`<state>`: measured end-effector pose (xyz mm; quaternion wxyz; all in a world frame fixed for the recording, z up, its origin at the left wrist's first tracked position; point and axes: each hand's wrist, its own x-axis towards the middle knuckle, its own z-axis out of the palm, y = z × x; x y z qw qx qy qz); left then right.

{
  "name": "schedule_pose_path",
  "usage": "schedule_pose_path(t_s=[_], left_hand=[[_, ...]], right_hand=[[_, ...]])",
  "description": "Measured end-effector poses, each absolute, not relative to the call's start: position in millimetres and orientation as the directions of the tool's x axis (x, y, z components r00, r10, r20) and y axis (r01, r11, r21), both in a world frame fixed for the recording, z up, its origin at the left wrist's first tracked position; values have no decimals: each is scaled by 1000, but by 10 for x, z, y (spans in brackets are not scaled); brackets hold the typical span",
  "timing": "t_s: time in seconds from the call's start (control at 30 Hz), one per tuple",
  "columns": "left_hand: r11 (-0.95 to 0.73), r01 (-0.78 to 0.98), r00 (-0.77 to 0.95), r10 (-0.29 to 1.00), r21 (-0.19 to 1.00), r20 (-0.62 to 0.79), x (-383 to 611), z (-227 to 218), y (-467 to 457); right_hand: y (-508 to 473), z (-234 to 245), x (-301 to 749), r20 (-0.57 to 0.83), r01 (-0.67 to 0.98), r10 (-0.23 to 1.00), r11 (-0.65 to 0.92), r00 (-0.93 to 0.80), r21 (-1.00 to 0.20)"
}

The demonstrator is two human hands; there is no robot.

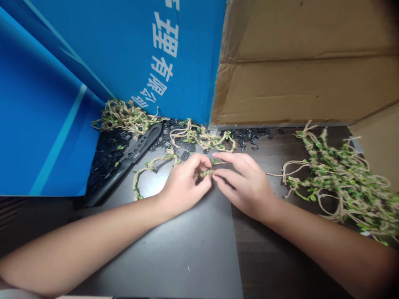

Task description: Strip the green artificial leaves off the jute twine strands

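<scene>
Near the middle of the head view, my left hand (190,178) is closed, its thumb and fingers pinching a jute cord with small green leaves (137,182). The cord loops out to the left of that hand on the grey surface. My right hand (243,178) meets the left at the same bit of cord, with thumb and fingertips pinched on it and a finger stretched out above. Just beyond both hands lies another piece of leafy cord (202,137), curled on the table. The exact spot between the fingertips is partly hidden.
A large heap of leafy cords (339,178) lies at right, a smaller one (121,116) at back left. A black knife-shaped object (140,145) rests beside many small black pieces (249,137). A blue printed panel (124,50) and a cardboard wall (296,74) stand behind.
</scene>
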<state>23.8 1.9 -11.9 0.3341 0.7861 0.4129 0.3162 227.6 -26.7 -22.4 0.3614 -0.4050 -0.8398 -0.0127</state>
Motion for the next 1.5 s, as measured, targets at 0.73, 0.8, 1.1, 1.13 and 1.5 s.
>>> schedule_pose_path(t_s=[0.73, 0.8, 1.1, 1.13, 1.5], left_hand=[[-556, 491, 517, 806, 671, 288, 249, -63, 31], [-552, 500, 516, 809, 667, 283, 243, -66, 37], [-451, 496, 446, 865, 742, 227, 247, -70, 49], [-444, 494, 443, 868, 748, 222, 247, -69, 51], [-502, 477, 490, 833, 721, 256, 251, -63, 42]], right_hand=[[-182, -225, 2254, 441, 443, 850, 527, -288, -725], [-191, -224, 2256, 448, 451, 847, 531, -286, -717], [-202, -249, 2272, 478, 527, 824, 564, -304, -636], [-202, -252, 2274, 484, 541, 819, 569, -308, -619], [-202, -229, 2273, 475, 511, 828, 558, -298, -654]])
